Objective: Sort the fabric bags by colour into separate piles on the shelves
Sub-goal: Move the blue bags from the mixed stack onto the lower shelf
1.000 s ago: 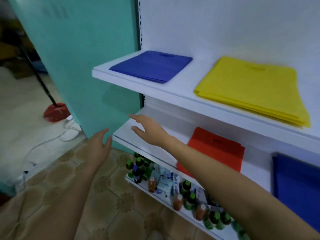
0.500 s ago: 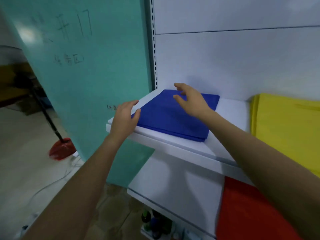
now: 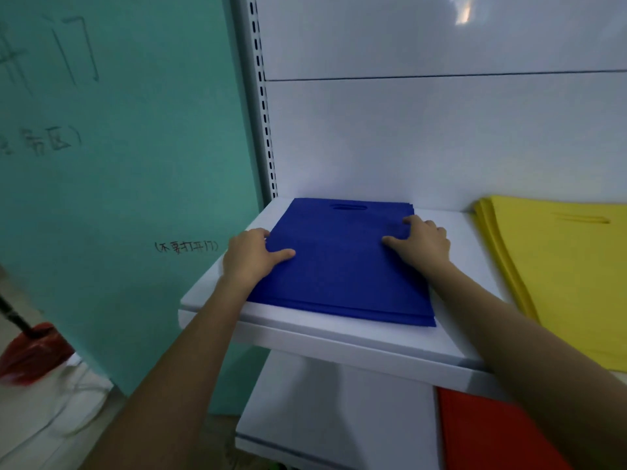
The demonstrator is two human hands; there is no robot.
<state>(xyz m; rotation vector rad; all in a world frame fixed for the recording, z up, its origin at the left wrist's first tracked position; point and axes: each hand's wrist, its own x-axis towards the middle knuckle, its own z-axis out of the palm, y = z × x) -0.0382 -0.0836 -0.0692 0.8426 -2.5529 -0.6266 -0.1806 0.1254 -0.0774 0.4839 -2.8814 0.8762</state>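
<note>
A white back wall [image 3: 441, 130] rises behind the top shelf [image 3: 339, 344] in front of you, and a teal panel [image 3: 135, 181] with handwriting on it stands to the left. The blue bags [image 3: 339, 269] lie flat in a neat pile on the left part of that shelf, with the cut-out handle [image 3: 348, 207] at the far edge by the wall. Your left grip [image 3: 249, 257] has the pile's left edge: the thumb lies on top and the fingers curl round the side. Your right grip [image 3: 422, 245] has the right edge, thumb and first finger on the top bag, the other fingers bent over the side. To the right on the same shelf, apart from the blue pile, lie the yellow bags [image 3: 559, 273]. A red bag [image 3: 481, 432] lies on the lower shelf [image 3: 322, 412], below and to the right. On the floor at the far left sits a red thing [image 3: 30, 351] on a dark stick.
</note>
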